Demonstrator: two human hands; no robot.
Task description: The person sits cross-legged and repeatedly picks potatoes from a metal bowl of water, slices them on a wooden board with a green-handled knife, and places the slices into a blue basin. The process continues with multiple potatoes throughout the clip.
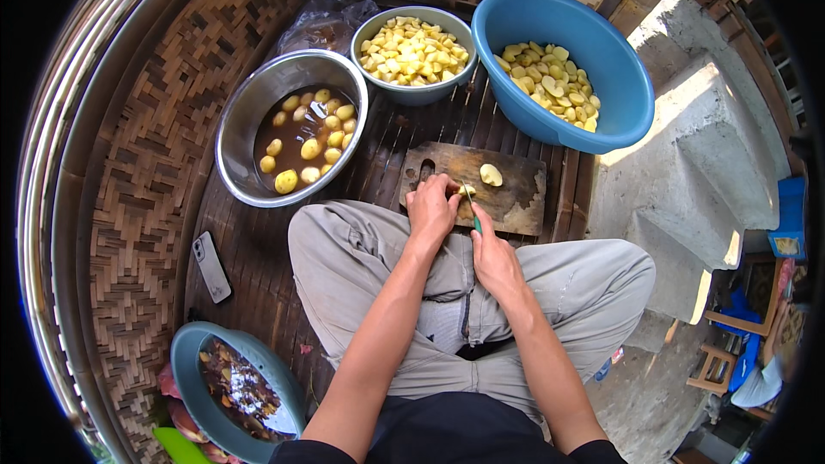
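A worn wooden cutting board point(445, 158) lies in front of my crossed legs. My left hand point(432, 205) steadies a small piece of peeled potato point(466, 189) on it with the fingertips. In my right hand point(495, 256) is a knife point(477, 222) with a green handle, its blade against that piece. Another peeled potato half point(491, 174) rests on the board, a little farther off and to the right.
Beyond the board are a metal basin point(229, 161) of potatoes in brown water, a bowl point(412, 95) of diced potato and a blue tub point(619, 90) of halved ones. A phone point(211, 267) and a tub point(187, 361) of scraps in water lie left. Concrete steps point(722, 122) are at right.
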